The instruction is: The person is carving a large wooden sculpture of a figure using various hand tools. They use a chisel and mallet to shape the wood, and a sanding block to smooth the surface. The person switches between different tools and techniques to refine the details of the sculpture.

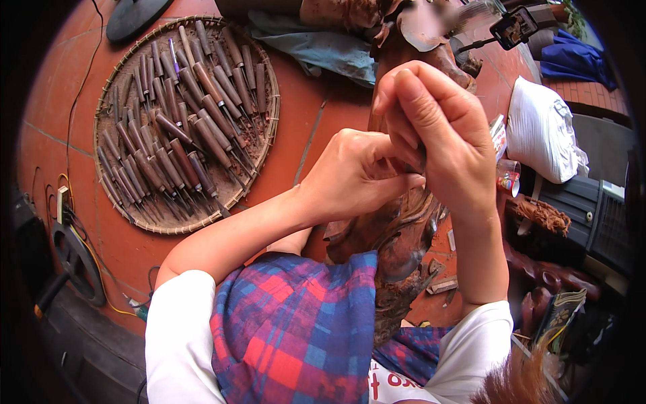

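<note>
My left hand [363,176] and my right hand [439,131] meet in front of me, above a brown wood carving [398,252]. The left fingers are pinched together, their tips against the underside of the right hand. The right hand is curled, its thumb pressed to the bent fingers. A small dark bit shows between the hands, too hidden to name. The glossy carving has deep, flowing grooves and runs down beside the plaid cloth [289,323] over my lap.
On the left, a round woven tray [274,111] holds many wooden-handled carving chisels [202,138] on the red tiled floor. Light-blue cloth [313,47] lies beyond. A phone on a holder [515,28], white sack [542,131] and dark case [580,212] stand right. Cords [74,111] trail left.
</note>
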`<state>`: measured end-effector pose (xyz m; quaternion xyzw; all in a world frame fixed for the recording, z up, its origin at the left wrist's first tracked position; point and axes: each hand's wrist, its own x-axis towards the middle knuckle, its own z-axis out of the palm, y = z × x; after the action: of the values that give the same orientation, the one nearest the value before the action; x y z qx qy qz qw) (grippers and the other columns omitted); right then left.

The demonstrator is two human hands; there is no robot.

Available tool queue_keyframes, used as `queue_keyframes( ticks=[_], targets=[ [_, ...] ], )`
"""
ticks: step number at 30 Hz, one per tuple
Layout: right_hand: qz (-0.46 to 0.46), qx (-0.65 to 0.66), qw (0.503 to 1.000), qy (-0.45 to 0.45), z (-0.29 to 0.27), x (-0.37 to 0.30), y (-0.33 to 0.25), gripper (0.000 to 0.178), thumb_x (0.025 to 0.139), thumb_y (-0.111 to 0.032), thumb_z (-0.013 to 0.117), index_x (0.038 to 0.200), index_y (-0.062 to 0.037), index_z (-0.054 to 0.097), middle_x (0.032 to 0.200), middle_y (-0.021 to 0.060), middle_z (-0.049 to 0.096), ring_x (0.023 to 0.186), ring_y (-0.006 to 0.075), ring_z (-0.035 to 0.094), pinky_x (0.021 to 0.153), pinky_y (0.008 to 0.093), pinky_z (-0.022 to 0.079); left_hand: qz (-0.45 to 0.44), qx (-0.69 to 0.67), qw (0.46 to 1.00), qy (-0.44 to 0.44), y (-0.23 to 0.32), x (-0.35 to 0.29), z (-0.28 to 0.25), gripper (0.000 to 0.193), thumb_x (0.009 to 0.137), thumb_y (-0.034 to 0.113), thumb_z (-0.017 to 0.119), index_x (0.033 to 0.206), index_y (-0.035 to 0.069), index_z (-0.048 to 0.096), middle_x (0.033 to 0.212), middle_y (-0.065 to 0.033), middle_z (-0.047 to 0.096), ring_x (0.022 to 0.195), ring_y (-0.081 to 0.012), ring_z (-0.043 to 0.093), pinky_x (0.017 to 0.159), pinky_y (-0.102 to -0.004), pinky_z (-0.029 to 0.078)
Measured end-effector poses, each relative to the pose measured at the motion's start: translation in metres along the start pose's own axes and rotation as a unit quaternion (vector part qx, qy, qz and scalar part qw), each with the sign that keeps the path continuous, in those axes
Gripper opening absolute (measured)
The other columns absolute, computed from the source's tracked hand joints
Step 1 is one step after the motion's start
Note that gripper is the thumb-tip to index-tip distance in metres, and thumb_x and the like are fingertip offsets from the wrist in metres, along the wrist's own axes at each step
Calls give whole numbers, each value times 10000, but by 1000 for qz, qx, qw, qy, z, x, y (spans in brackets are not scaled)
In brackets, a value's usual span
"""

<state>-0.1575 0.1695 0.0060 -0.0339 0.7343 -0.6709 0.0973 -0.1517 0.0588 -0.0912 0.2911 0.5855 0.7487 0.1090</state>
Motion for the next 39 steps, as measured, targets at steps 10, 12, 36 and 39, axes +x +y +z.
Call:
queue_keyframes(
  ticks=[10, 12, 36, 39],
  targets=[
    [24, -66, 997, 24, -3, -7, 11, 283, 1032, -236, 464, 854, -31, 543, 594, -85, 372, 511, -10, 281, 447, 180, 182, 29, 20, 997, -65, -10, 1, -3, 219, 709, 69, 760, 916, 58, 689, 929, -98, 644, 931, -236, 643, 714, -334, 524],
    [7, -81, 995, 50, -4, -8, 20, 282, 1031, -230, 469, 849, -29, 549, 596, -87, 369, 519, -12, 279, 451, 183, 180, 24, -2, 998, -66, -11, 3, -4, 224, 713, 71, 761, 924, 58, 689, 911, -101, 644, 883, -250, 652, 703, -337, 524],
    [-20, -77, 997, 22, 1, -6, 10, 213, 1000, -123, 501, 843, 2, 573, 606, -41, 449, 535, -1, 382, 473, 192, 280, 35, 22, 999, -26, -10, 8, -8, 138, 716, 32, 724, 807, 25, 622, 760, -87, 663, 717, -231, 673, 638, -331, 506],
    [-37, -122, 991, 30, 4, -3, 17, 232, 1019, -162, 484, 860, -11, 560, 592, -91, 388, 511, -18, 306, 454, 180, 209, -20, -34, 999, -26, -17, 5, -6, 130, 711, 40, 720, 789, 25, 617, 727, -87, 657, 681, -228, 665, 621, -330, 499]
  ],
)
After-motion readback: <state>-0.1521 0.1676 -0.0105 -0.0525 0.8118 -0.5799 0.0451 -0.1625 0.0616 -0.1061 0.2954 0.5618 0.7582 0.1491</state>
